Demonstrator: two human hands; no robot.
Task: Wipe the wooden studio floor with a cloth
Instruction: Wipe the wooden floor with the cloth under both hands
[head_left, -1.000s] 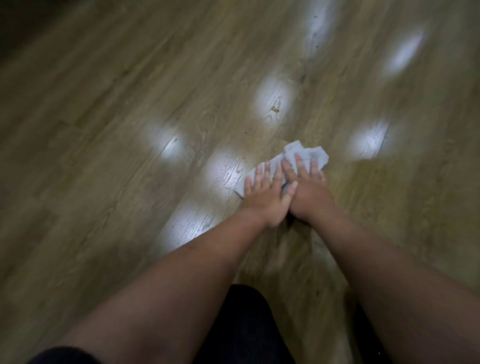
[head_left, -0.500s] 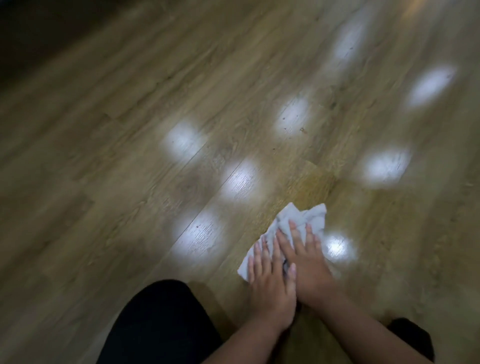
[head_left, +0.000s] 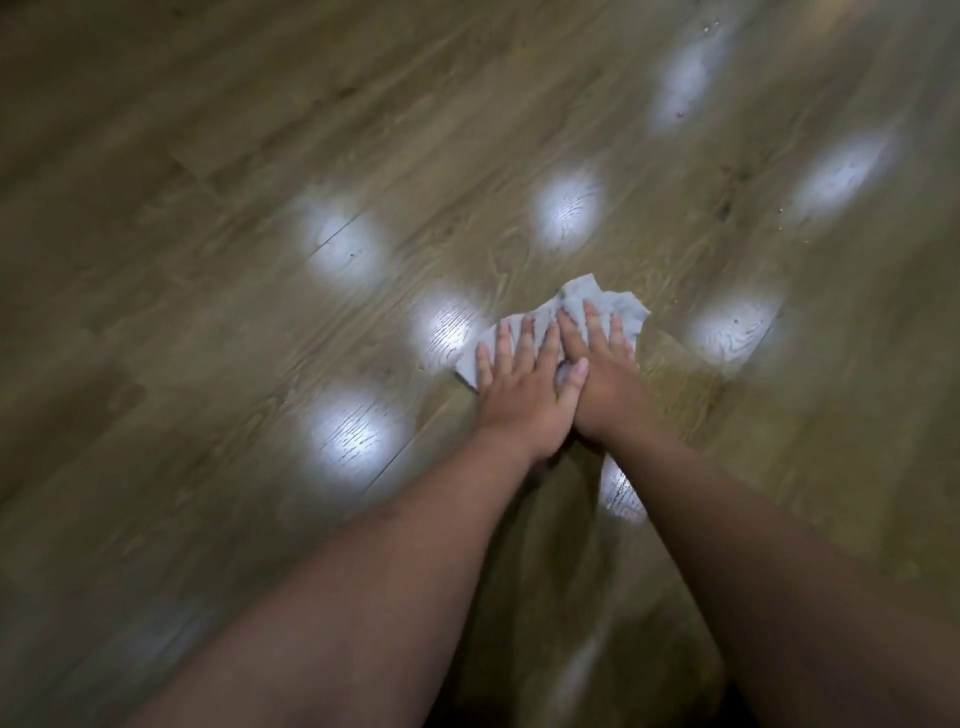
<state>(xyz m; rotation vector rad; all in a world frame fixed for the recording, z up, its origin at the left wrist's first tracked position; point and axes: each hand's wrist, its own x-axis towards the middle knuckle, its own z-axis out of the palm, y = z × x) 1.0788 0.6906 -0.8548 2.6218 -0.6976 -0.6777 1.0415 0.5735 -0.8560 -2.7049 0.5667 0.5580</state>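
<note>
The wiping stroke itself looks to be the step in hand: both hands press a crumpled pale cloth flat onto the wooden floor, arms stretched forward. The left hand lies with fingers spread across the cloth's near left part, the right hand just beside it, thumbs overlapping (neither grip pinches anything, both are flat palms). Next, I judge, comes a steady push or pull over unwiped boards, keeping pressure even so the bunched cloth does not slip out.

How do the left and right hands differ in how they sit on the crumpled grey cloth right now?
The left hand lies nearer the camera, over the crumpled grey cloth's left edge; the right hand reaches further forward. The left thumb overlaps the right hand, not the reverse. Both press flat, fingers extended, on the wooden floor.
</note>
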